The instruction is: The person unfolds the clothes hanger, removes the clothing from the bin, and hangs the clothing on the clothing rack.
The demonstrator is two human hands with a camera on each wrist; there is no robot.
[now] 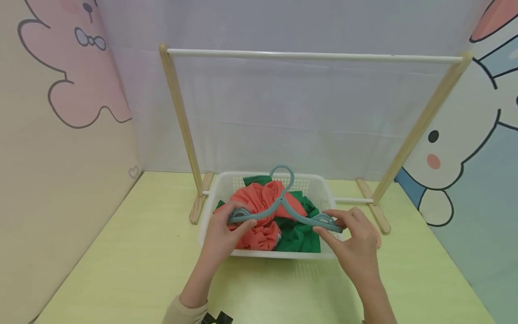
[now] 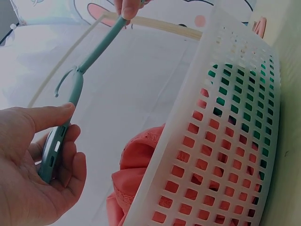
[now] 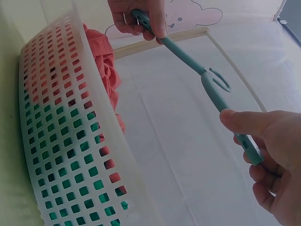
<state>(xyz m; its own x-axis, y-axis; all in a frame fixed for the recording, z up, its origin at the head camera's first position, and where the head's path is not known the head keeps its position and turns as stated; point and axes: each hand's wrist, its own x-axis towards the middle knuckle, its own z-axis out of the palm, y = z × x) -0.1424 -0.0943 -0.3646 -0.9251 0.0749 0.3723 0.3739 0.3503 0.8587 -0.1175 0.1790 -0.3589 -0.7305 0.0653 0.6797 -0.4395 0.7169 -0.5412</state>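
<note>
A blue-green clothes hanger [image 1: 269, 210] is held up over the basket, its hook pointing up and away. My left hand [image 1: 222, 227] grips the hanger's left end between thumb and curled fingers; the left wrist view shows the left hand [image 2: 42, 155] around that arm. At the other end, my right hand [image 1: 356, 243] pinches the hanger's right arm, thumb below and fingers above. Beneath it, coral-red clothing [image 1: 259, 236] and green clothing [image 1: 301, 238] lie crumpled in the white perforated basket [image 1: 275, 255].
Behind the basket stands a clothes rack with wooden posts [image 1: 182, 119] and a white top rail [image 1: 315, 56]. Its wooden feet [image 1: 374, 207] rest on the pale yellow table [image 1: 121, 265]. A small pinkish thing [image 1: 378, 237] sits right of the basket, partly hidden by my right hand.
</note>
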